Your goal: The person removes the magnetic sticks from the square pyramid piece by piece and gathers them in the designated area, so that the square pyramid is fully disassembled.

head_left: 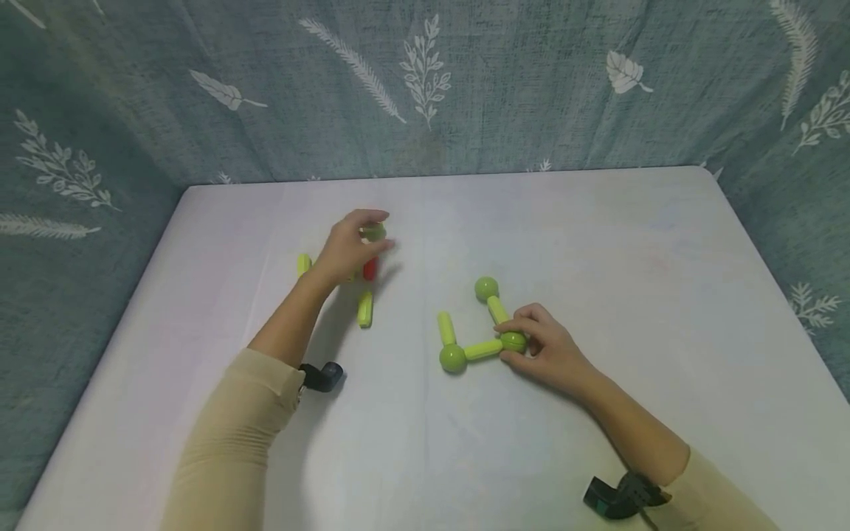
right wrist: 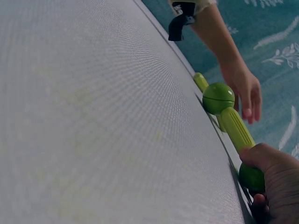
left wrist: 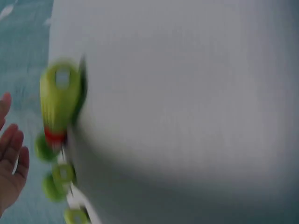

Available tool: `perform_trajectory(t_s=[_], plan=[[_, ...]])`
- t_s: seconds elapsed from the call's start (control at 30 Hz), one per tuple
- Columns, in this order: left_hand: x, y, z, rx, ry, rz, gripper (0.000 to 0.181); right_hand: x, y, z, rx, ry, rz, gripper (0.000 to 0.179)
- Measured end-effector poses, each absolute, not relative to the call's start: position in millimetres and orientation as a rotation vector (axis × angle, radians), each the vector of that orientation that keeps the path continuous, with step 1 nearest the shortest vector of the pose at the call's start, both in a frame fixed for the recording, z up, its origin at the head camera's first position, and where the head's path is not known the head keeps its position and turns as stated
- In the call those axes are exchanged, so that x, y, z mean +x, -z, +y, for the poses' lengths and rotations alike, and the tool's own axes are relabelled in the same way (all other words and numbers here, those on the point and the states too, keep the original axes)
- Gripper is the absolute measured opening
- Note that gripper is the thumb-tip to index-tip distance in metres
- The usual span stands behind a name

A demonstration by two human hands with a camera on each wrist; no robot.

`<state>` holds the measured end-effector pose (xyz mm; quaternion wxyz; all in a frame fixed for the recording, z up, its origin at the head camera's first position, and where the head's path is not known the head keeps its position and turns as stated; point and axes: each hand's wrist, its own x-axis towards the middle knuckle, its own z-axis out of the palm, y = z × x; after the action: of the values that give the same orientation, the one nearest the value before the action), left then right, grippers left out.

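Observation:
My right hand (head_left: 544,346) pinches a green ball (head_left: 513,341) between thumb and fingers. Two light-green rods (head_left: 482,349) run out from that ball. One leads to another green ball (head_left: 453,358) bearing an upright-pointing rod (head_left: 446,328); the other reaches a third ball (head_left: 487,288). The right wrist view shows the thumb by the gripped ball (right wrist: 252,177). Farther left, my left hand (head_left: 348,243) is over loose pieces, thumb and fingers spread around a green ball (head_left: 375,231); no grip shows. Below it lie a red rod (head_left: 370,269) and a light-green rod (head_left: 365,310).
Another light-green rod (head_left: 304,263) is partly covered by the left forearm. The white table (head_left: 598,243) meets leaf-patterned teal cloth (head_left: 491,96) at the back and sides. Black wrist bands (head_left: 322,377) sit on both arms. Motion blurs the left wrist view.

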<state>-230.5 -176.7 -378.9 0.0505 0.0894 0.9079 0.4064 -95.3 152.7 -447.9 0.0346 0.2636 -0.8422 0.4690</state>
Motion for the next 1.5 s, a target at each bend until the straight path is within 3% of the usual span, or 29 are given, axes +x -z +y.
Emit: perform_trajectory(t_s=[0.43,0.8,1.1,1.5], plan=[[-221,388,-74,0.956,-0.908,2.314,0.055,-97,450,152,0.854,-1.425,-2.537,0.036],[-221,399,-61,1.303,-0.755,2.278,0.027,-98,448,151,0.864,-1.401,-2.540,0.036],[-218,402,-57,1.246,-0.837,2.279,0.021,-99,449,153,0.863,-1.417,-2.506,0.036],[-228,399,-77,0.678,-1.294,2.326,0.037,-96,449,153,0.842,-1.428,-2.554,0.036]])
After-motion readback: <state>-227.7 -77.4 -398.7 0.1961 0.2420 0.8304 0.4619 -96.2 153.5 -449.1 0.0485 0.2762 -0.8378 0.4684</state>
